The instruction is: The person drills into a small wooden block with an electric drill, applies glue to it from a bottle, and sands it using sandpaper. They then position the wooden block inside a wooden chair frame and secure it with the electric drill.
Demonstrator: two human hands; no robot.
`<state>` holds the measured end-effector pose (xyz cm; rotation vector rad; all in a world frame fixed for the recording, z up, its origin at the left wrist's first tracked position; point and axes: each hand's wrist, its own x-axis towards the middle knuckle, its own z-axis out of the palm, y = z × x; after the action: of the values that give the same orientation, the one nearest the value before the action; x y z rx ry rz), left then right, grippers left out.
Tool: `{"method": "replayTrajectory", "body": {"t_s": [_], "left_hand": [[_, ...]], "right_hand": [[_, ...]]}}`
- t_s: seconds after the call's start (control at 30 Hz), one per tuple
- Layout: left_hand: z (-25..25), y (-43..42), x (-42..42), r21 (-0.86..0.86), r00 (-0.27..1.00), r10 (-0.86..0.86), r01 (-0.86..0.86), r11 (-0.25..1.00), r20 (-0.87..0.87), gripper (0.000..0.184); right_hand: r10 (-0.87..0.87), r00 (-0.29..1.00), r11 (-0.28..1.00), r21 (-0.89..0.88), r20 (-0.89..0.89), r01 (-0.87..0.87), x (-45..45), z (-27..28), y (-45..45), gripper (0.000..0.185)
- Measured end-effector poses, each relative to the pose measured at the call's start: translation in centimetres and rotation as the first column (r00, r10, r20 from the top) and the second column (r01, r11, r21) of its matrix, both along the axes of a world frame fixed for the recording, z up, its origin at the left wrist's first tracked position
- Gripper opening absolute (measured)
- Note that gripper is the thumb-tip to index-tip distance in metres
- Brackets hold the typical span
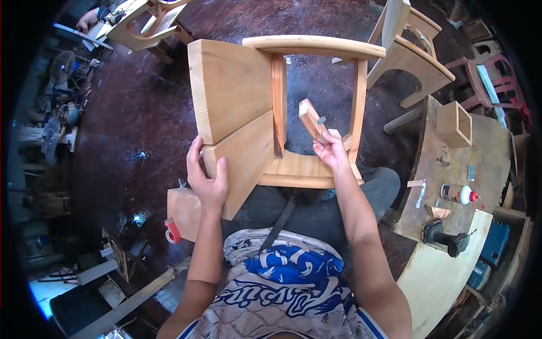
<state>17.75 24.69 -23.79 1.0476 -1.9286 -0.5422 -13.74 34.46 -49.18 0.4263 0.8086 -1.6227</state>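
Note:
A wooden chair or stool [312, 48] rests tipped over against my lap, its seat of two broad boards [237, 152] turned to the left. My left hand [208, 181] grips the left edge of the lower seat board, thumb on the near face and fingers round the edge. In my right hand [331, 150] is a small wooden block [310, 120], tilted, with a short metal fitting [320, 121] on its side. I hold this block in front of the open frame between the legs. Part of it is hidden by my fingers.
At the right, a workbench [406, 209] carries a glue bottle [458, 194], a dark power tool [446, 237] and an open wooden box [454, 125]. More wooden furniture [415, 62] stands beyond. A tape roll [173, 230] lies left of me. Another person's hand [87, 21] shows far left.

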Motion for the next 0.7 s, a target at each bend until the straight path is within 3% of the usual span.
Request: {"method": "replayTrajectory", "body": {"t_s": [0.07,0.1,0.13,0.17,0.2,0.23,0.27,0.33,0.37,0.4,0.47,0.6,0.63,0.7], "left_hand": [[0.1,-0.3,-0.5,-0.036,0.999,-0.012,0.013,0.999,0.046,0.058],[-0.1,-0.4,-0.6,-0.05,1.0,0.002,0.0,0.999,0.031,0.057],[-0.3,-0.5,-0.6,-0.065,1.0,0.015,-0.014,0.998,0.014,0.056],[-0.5,-0.3,-0.4,-0.011,1.0,0.012,-0.012,1.0,-0.007,0.055],[-0.6,0.1,-0.3,-0.014,1.0,0.017,-0.017,1.0,0.003,0.055],[-0.8,0.5,-0.2,-0.009,1.0,0.017,-0.017,1.0,-0.014,0.056],[-0.9,0.8,0.0,-0.004,0.999,0.014,-0.014,1.0,-0.029,0.056],[-1.2,1.5,0.6,0.01,1.0,0.012,-0.012,1.0,-0.007,0.055],[-1.5,1.7,1.0,-0.019,1.0,0.017,-0.017,1.0,0.01,0.056],[-1.9,1.9,1.4,-0.047,0.999,0.023,-0.022,0.999,0.024,0.056],[-2.2,1.9,1.7,-0.05,0.997,0.027,-0.023,0.998,0.073,0.056],[-1.6,1.6,1.2,-0.013,0.999,-0.009,0.01,1.0,0.04,0.056],[-1.5,1.4,1.0,-0.023,0.999,-0.024,0.025,0.999,0.031,0.057],[-1.5,1.3,0.9,-0.036,0.999,-0.039,0.04,0.999,0.022,0.057]], "right_hand": [[0.108,0.992,0.99,-0.089,-0.058,-0.113,0.5,0.9,0.0,0.036],[0.205,0.958,0.968,-0.101,-0.201,-0.229,0.2,1.3,-0.2,0.032],[0.213,0.958,0.966,-0.104,-0.194,-0.236,-0.1,1.7,-0.5,0.032],[0.341,0.812,0.931,0.051,-0.474,-0.362,-0.3,2.1,-0.9,0.031],[0.455,0.571,0.876,0.229,-0.683,-0.424,-0.5,2.2,-1.4,0.031],[0.557,0.386,0.806,0.366,-0.735,-0.465,-0.9,0.5,-2.2,0.042],[0.552,0.397,0.809,0.356,-0.733,-0.468,-0.7,-1.3,-2.6,0.042],[0.581,0.23,0.764,0.426,-0.781,-0.485,0.0,-3.5,-3.1,0.053],[0.53,0.221,0.795,0.39,-0.819,-0.464,0.6,-5.9,-3.3,0.06],[0.53,0.227,0.797,0.388,-0.817,-0.463,0.9,-5.3,-3.0,0.06],[0.626,0.126,0.759,0.563,-0.77,-0.327,2.0,-3.3,-2.2,0.058],[0.593,0.15,0.78,0.519,-0.791,-0.35,2.1,-7.3,-1.6,0.064],[0.595,0.162,0.781,0.518,-0.788,-0.348,2.1,-5.7,-1.4,0.064],[0.725,0.068,0.654,0.655,-0.685,-0.379,1.4,-2.4,-1.5,0.066]]}}
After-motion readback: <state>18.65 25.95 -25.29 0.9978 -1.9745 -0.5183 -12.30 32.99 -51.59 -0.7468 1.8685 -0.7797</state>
